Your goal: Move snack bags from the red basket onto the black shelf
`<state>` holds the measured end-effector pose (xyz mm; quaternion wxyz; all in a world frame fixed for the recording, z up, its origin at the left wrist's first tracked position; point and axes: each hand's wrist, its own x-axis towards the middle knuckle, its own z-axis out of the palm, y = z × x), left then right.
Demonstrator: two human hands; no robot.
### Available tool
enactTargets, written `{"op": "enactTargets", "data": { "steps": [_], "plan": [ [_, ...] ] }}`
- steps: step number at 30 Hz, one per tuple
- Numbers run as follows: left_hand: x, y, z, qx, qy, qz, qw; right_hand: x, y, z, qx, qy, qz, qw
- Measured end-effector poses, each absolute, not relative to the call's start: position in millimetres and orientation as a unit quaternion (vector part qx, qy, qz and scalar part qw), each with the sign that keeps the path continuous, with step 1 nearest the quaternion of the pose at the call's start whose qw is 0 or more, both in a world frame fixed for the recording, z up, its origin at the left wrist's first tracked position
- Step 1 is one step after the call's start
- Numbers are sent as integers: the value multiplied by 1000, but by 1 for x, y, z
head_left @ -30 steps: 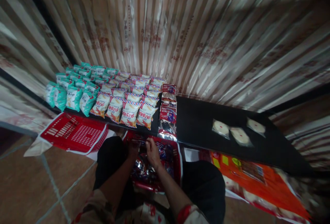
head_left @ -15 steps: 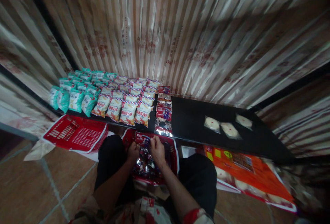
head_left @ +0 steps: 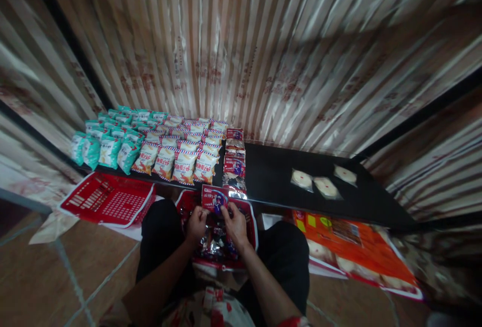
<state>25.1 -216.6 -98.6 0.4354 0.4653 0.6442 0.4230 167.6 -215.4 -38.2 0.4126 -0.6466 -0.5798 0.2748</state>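
Presently: red packet [head_left: 213, 197], one | left hand [head_left: 196, 224] and right hand [head_left: 235, 224] pinch its lower corners | location: above packet-filled red basket [head_left: 251, 226]

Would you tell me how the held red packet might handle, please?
The red packet is probably fairly stiff, standing above the left hand and right hand without drooping. It may be slippery, as similar packets below glint.

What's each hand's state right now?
Left hand: closed, holding the red packet near its lower left corner.
Right hand: closed, holding the same red packet near its lower right.
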Motion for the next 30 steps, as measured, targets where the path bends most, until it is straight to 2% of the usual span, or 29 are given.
{"op": "enactTargets", "data": {
  "steps": [8, 21, 30],
  "plan": [
    [43, -212, -69, 517, 617, 434, 405, 186, -221, -38, -661, -561, 294, 403],
    [75, -195, -32, 543, 601, 423, 407, 216, -210, -23, -698, -522, 221, 437],
    [98, -166, -21, 510, 562, 467, 454, 234, -188, -19, -656, -511, 271, 485]
  ]
}}
